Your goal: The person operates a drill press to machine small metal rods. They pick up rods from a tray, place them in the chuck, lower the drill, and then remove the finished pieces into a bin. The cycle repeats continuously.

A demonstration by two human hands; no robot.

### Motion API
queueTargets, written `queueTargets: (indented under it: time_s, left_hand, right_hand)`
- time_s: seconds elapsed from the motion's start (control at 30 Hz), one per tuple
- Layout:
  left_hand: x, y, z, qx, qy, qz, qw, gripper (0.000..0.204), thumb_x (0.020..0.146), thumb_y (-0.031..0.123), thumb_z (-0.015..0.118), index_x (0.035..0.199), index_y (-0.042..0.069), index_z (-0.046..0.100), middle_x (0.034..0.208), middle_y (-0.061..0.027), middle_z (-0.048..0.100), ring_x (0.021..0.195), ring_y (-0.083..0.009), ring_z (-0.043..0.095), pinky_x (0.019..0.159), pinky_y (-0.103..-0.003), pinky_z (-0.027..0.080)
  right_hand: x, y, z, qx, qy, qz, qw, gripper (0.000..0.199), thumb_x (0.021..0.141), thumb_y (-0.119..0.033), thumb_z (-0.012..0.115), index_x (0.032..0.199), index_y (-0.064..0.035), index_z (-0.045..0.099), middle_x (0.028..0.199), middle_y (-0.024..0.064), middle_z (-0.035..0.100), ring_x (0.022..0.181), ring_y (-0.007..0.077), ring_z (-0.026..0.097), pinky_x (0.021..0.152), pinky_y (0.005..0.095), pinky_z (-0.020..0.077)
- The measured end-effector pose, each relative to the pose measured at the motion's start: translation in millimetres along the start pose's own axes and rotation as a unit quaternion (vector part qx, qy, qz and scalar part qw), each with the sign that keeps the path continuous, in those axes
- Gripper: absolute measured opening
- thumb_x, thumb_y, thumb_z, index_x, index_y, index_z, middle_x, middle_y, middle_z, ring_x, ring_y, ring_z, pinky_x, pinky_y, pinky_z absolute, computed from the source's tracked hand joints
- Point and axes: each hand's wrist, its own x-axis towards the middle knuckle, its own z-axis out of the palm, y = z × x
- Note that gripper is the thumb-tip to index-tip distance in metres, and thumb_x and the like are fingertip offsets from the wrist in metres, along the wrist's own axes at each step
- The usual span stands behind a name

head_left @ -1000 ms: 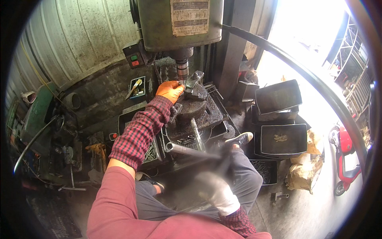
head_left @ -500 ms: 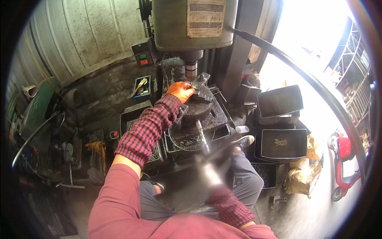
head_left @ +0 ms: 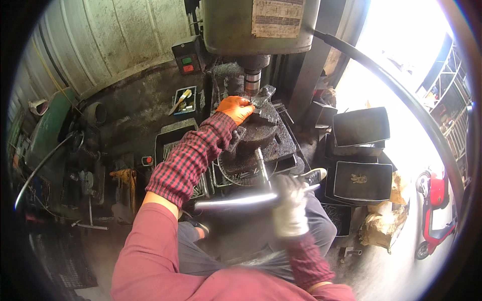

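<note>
Where grime coats: drill-press table (head_left: 281, 143), corrugated wall (head_left: 115, 40)

I see my right hand (head_left: 290, 208), in its pale glove, has come up from my lap, where it was only a blur a second ago, and now grips the shiny metal bar (head_left: 251, 199) of the vise handle, which lies crosswise in front of the vise (head_left: 261, 138). The bar has swung round from its earlier slant. My view has tipped upward a little, so the drill press head (head_left: 258, 25) sits lower in the picture and my left hand (head_left: 235, 108) lies nearer the middle
</note>
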Motion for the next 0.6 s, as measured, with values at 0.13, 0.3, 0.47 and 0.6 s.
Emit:
queueTargets:
  time_s: [0.13, 0.3, 0.47, 0.6]
  left_hand:
    - [-3, 3, 0, 0.004, 0.019, -0.003, 1.0, 0.04, 0.09, 0.039, 0.076, 0.111, 0.005, 0.077, 0.103, -0.0119, 0.079, 0.097, -0.0221, 0.075, 0.087, -0.033, 0.055]
    - [-5, 8, -4, 0.012, 0.014, -0.001, 1.0, 0.041, 0.09, 0.04, 0.076, 0.114, 0.007, 0.077, 0.106, -0.0122, 0.078, 0.101, -0.0222, 0.074, 0.09, -0.033, 0.055]
    - [-6, 11, -4, 0.018, 0.017, -0.009, 1.0, 0.04, 0.091, 0.037, 0.077, 0.115, 0.005, 0.076, 0.108, -0.012, 0.078, 0.102, -0.0222, 0.074, 0.091, -0.033, 0.055]
    - [-4, 4, 0, -0.011, 0.014, 0.014, 1.0, 0.039, 0.093, 0.034, 0.077, 0.117, 0.003, 0.075, 0.109, -0.0124, 0.078, 0.102, -0.0213, 0.074, 0.092, -0.032, 0.055]
  right_hand:
    - [-40, -25, 71, 0.432, -0.031, 0.242, 0.868, 0.047, 0.093, -0.018, 0.068, 0.137, -0.002, 0.061, 0.132, 0.0175, 0.067, 0.112, 0.0272, 0.067, 0.093, 0.0338, 0.0557]
    - [15, -81, -42, 0.406, -0.109, -0.117, 0.9, 0.07, 0.102, -0.05, 0.046, 0.146, 0.0044, 0.054, 0.143, 0.0211, 0.06, 0.133, 0.0341, 0.056, 0.114, 0.0455, 0.0387]
    - [81, -83, -114, -0.092, -0.022, -0.232, 0.968, 0.074, 0.082, -0.06, 0.075, 0.13, -0.0052, 0.063, 0.129, 0.0154, 0.066, 0.127, 0.0383, 0.059, 0.121, 0.0585, 0.0316]
    - [86, -81, -109, -0.445, -0.101, -0.245, 0.856, 0.047, 0.074, -0.045, 0.08, 0.099, -0.0048, 0.074, 0.095, 0.0109, 0.071, 0.104, 0.0311, 0.068, 0.125, 0.0544, 0.0266]
